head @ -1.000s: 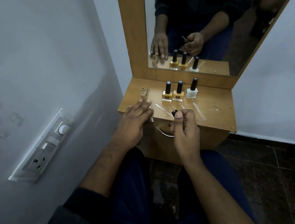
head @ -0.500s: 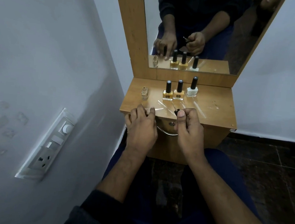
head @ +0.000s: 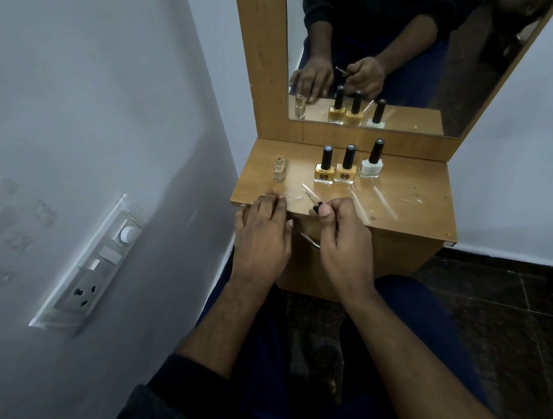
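Mid-frame, the right hand [head: 343, 248] is pinching the brush cap [head: 316, 208] in a closed grip, the left hand [head: 262, 238] lying flat and uncurled; a wobble is risking polish smearing onto the counter [head: 413, 201].

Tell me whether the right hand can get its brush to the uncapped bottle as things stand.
Probably yes. The uncapped bottle stands alone, apart from the three capped bottles. The left hand lies flat just before it, so the right hand would have to carry the brush above those fingers.
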Motion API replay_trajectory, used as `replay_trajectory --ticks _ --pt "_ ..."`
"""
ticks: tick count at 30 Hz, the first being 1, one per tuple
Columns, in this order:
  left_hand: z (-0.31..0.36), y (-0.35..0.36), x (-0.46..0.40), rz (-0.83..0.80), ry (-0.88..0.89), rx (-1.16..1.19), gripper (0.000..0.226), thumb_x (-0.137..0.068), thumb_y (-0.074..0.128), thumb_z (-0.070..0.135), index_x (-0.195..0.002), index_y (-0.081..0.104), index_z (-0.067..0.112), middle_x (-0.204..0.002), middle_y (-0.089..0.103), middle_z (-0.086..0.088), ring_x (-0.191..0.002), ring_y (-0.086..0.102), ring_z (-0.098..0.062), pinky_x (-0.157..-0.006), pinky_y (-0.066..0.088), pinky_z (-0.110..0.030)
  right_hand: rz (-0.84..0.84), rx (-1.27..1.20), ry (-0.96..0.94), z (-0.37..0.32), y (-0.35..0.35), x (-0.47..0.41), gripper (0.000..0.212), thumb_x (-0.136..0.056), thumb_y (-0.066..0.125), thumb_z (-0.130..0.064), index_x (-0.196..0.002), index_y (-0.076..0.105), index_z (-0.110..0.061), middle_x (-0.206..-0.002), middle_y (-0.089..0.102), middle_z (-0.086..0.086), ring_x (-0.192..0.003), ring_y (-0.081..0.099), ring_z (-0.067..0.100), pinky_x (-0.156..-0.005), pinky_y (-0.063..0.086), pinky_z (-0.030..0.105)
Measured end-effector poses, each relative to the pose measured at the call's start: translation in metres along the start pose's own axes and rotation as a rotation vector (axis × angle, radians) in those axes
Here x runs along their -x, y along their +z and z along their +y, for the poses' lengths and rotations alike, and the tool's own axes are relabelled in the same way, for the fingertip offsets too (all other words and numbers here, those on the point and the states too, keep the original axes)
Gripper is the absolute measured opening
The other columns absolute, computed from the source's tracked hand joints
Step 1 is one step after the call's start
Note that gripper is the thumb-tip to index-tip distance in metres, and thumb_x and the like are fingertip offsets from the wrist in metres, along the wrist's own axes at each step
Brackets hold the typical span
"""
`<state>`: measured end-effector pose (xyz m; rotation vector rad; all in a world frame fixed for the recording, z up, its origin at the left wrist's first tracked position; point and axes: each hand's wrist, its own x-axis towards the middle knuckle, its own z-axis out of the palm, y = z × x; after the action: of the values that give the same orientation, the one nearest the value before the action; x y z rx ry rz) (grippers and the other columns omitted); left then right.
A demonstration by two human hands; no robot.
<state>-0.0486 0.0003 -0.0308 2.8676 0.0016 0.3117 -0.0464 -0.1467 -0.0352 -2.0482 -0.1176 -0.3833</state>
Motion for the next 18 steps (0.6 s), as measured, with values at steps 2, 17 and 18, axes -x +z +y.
replay_trajectory --ticks 2,17,18 --pt "-0.002 0.001 0.0 -0.001 0.006 0.007 0.049 -0.107 0.047 0.032 -0.153 0.046 0.015 -0.155 0.045 -0.008 -0.145 0.039 -0.025 -0.121 0.025 -0.051 0.021 0.107 -0.02 0.002 0.003 -0.007 0.042 -0.107 0.033 -0.054 -0.107 0.055 -0.018 -0.093 0.064 -0.002 -0.084 0.058 0.016 -0.069 0.05 0.04" --pt "-0.003 0.01 0.001 0.039 0.047 0.045 0.046 -0.106 0.05 0.029 -0.15 0.049 0.015 -0.152 0.049 -0.01 -0.144 0.041 -0.025 -0.116 0.03 -0.051 0.042 0.34 0.009 0.015 -0.017 -0.03 0.04 -0.109 0.031 -0.049 -0.112 0.057 -0.018 -0.101 0.06 -0.002 -0.098 0.044 0.009 -0.091 0.026 0.035" --pt "-0.003 0.011 0.001 0.05 0.05 0.049 0.045 -0.106 0.051 0.028 -0.149 0.051 0.015 -0.152 0.05 -0.009 -0.144 0.041 -0.024 -0.116 0.03 -0.051 0.04 0.341 0.008 0.015 -0.018 -0.029 0.04 -0.109 0.032 -0.049 -0.112 0.057 -0.019 -0.101 0.06 -0.002 -0.098 0.044 0.009 -0.091 0.025 0.034"
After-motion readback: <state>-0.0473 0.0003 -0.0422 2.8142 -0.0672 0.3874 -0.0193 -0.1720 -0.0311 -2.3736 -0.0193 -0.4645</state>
